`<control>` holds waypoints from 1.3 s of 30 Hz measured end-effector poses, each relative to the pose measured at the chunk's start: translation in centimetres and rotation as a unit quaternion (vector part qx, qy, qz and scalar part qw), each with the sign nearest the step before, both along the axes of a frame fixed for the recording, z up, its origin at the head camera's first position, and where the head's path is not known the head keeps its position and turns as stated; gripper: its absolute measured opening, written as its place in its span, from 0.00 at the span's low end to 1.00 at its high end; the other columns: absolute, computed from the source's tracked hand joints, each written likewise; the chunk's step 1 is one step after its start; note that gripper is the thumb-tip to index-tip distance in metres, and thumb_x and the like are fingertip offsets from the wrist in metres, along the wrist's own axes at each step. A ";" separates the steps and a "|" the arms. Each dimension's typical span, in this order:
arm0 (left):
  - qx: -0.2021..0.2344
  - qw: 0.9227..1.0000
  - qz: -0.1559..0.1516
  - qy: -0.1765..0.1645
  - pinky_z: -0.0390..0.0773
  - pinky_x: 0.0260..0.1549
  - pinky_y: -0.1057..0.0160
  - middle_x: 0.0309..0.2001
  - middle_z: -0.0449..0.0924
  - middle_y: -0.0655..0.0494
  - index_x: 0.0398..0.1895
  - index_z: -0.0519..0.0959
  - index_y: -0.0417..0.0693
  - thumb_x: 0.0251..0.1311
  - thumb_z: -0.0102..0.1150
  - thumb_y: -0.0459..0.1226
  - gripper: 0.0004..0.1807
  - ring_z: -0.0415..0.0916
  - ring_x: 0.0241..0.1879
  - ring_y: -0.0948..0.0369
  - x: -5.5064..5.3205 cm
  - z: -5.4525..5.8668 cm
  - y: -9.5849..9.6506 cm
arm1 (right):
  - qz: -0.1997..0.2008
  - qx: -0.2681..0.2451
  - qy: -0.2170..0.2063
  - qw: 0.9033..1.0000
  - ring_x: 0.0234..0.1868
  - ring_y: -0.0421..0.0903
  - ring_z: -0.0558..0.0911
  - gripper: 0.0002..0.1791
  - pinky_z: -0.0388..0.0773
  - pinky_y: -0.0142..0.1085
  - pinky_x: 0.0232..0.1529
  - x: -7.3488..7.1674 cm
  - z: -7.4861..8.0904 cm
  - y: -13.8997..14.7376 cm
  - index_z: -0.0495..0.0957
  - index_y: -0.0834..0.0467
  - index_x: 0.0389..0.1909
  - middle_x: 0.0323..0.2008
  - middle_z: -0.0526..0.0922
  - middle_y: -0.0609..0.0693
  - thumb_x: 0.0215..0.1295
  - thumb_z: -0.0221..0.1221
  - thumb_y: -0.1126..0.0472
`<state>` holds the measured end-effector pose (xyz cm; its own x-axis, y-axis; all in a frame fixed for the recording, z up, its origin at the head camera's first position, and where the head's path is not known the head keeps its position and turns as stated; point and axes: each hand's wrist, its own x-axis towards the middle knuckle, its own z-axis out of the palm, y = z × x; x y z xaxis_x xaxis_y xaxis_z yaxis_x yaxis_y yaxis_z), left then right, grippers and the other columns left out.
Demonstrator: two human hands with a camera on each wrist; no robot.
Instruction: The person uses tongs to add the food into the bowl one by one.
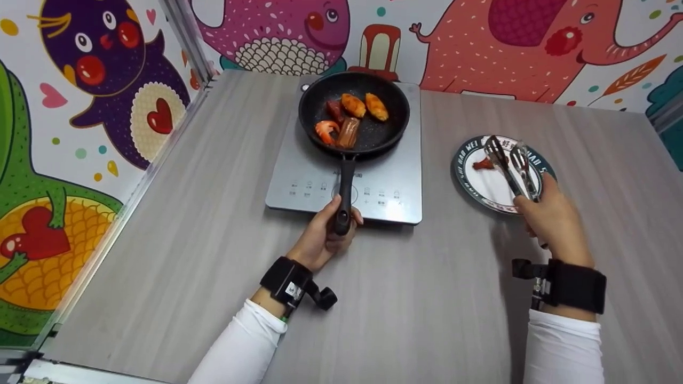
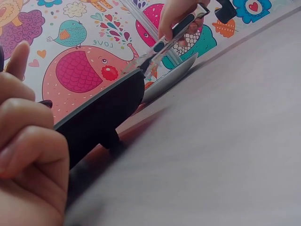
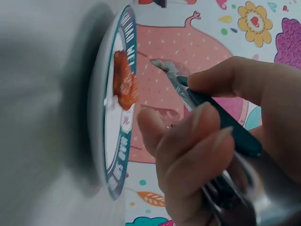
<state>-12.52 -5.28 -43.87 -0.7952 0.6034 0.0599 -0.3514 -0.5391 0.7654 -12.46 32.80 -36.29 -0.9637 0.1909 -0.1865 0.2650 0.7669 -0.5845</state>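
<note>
My left hand [image 1: 323, 240] grips the black handle [image 1: 347, 178] of a frying pan [image 1: 381, 133]. In the pan lie two golden oval pieces [image 1: 376, 106], an orange shrimp [image 1: 325, 131], a brown ridged block [image 1: 349, 132] and a dark red piece [image 1: 334, 111]. On the right, my right hand [image 1: 557, 221] holds metal tongs [image 1: 510, 178] with dark grips, their arms spread above a white plate [image 1: 480, 184] with a green lettered rim. A reddish-brown piece of food [image 3: 124, 82] lies on that plate, apart from the tong tips in the right wrist view.
The pan sits on a silver induction cooker [image 1: 299, 165] with touch controls along its front. Grey wood-look table [image 1: 437, 298] surrounds cooker and plate. Cartoon-printed walls [image 1: 437, 53] border the table at the back and left, with a metal edge strip [image 1: 106, 256] on the left.
</note>
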 end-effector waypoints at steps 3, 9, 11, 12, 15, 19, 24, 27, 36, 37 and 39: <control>0.005 1.000 -0.002 -0.006 0.43 0.09 0.67 0.11 0.56 0.65 0.35 0.72 0.40 0.65 0.34 0.55 0.27 0.45 0.10 0.66 0.0 0.0 0.0 | -0.007 0.001 -0.003 1.000 0.16 0.52 0.76 0.43 0.71 0.43 0.13 -0.2 -0.3 0.2 0.30 0.59 0.68 0.18 0.76 0.57 0.62 0.45 0.48; 0.009 1.000 0.007 0.001 0.43 0.09 0.67 0.11 0.56 0.64 0.36 0.71 0.40 0.67 0.31 0.53 0.27 0.45 0.10 0.66 0.1 0.0 -0.2 | 0.015 0.013 0.012 1.000 0.16 0.51 0.77 0.39 0.71 0.41 0.15 -1.1 -0.5 -0.5 0.41 0.64 0.67 0.23 0.79 0.58 0.65 0.41 0.44; 0.010 1.000 0.011 0.007 0.42 0.09 0.67 0.11 0.56 0.65 0.36 0.71 0.39 0.67 0.29 0.53 0.27 0.44 0.10 0.66 0.2 -0.1 -0.3 | 0.027 0.023 0.014 0.999 0.16 0.50 0.77 0.37 0.71 0.40 0.17 -1.4 -0.4 -1.0 0.46 0.64 0.67 0.27 0.80 0.59 0.65 0.41 0.45; 0.011 1.000 0.013 0.010 0.42 0.09 0.67 0.11 0.56 0.65 0.36 0.71 0.39 0.67 0.29 0.53 0.27 0.44 0.10 0.66 0.2 -0.2 -0.3 | 0.032 0.029 0.015 0.999 0.16 0.50 0.77 0.36 0.70 0.39 0.17 -1.6 -0.4 -1.3 0.49 0.64 0.66 0.28 0.80 0.59 0.66 0.41 0.45; 0.012 1.000 0.017 0.014 0.41 0.09 0.66 0.11 0.57 0.65 0.35 0.71 0.39 0.68 0.28 0.53 0.28 0.44 0.09 0.66 0.3 -0.4 -0.4 | 0.040 0.057 0.024 0.997 0.15 0.49 0.77 0.34 0.70 0.41 0.21 -1.9 -0.5 -2.1 0.54 0.64 0.64 0.27 0.80 0.59 0.65 0.44 0.46; 0.015 1.000 0.015 0.007 0.41 0.09 0.66 0.11 0.57 0.65 0.35 0.71 0.39 0.67 0.29 0.53 0.28 0.45 0.09 0.66 0.5 -0.6 -0.3 | 0.055 0.086 0.034 0.994 0.13 0.46 0.75 0.35 0.70 0.48 0.33 -2.1 -0.8 -2.7 0.58 0.67 0.62 0.29 0.79 0.62 0.63 0.48 0.46; 0.014 1.000 0.009 0.004 0.41 0.08 0.65 0.11 0.56 0.65 0.35 0.71 0.39 0.67 0.29 0.53 0.27 0.44 0.09 0.66 0.5 -0.6 -0.1 | 0.061 0.094 0.029 0.993 0.15 0.46 0.75 0.34 0.71 0.47 0.31 -1.7 -1.1 -2.8 0.59 0.70 0.60 0.30 0.77 0.64 0.62 0.51 0.48; 0.010 1.000 0.008 0.004 0.41 0.08 0.66 0.11 0.56 0.64 0.35 0.71 0.39 0.67 0.29 0.53 0.27 0.44 0.09 0.65 0.3 -0.4 -0.1 | 0.061 0.091 0.031 0.994 0.17 0.48 0.75 0.33 0.71 0.47 0.29 -1.6 -1.2 -2.7 0.60 0.69 0.60 0.28 0.78 0.62 0.63 0.50 0.50; -0.002 1.000 0.003 0.001 0.42 0.09 0.66 0.11 0.56 0.64 0.36 0.72 0.40 0.66 0.32 0.54 0.27 0.44 0.10 0.65 0.0 0.2 -0.1 | 0.067 0.085 0.055 0.993 0.13 0.45 0.76 0.31 0.70 0.45 0.32 -1.3 -1.3 -2.4 0.60 0.66 0.61 0.22 0.81 0.56 0.65 0.47 0.49; -0.002 1.000 0.002 0.000 0.42 0.09 0.67 0.11 0.56 0.64 0.36 0.72 0.40 0.66 0.32 0.54 0.27 0.44 0.10 0.65 0.0 0.2 0.0 | 0.064 0.078 0.053 0.994 0.13 0.45 0.76 0.31 0.70 0.43 0.29 -1.3 -1.3 -2.3 0.60 0.65 0.62 0.22 0.81 0.56 0.65 0.47 0.48; -0.001 1.000 -0.001 0.000 0.42 0.09 0.67 0.11 0.56 0.64 0.36 0.72 0.40 0.66 0.32 0.54 0.27 0.44 0.10 0.65 0.0 0.2 0.1 | 0.062 0.067 0.054 0.994 0.13 0.45 0.77 0.30 0.71 0.40 0.24 -1.2 -1.4 -2.2 0.61 0.64 0.62 0.23 0.81 0.56 0.66 0.46 0.47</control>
<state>-12.49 -5.21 -43.66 -0.7939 0.6053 0.0577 -0.3532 -0.5362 0.7666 -13.66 30.62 -37.72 -0.9945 0.0846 -0.0611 0.1038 0.8626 -0.4951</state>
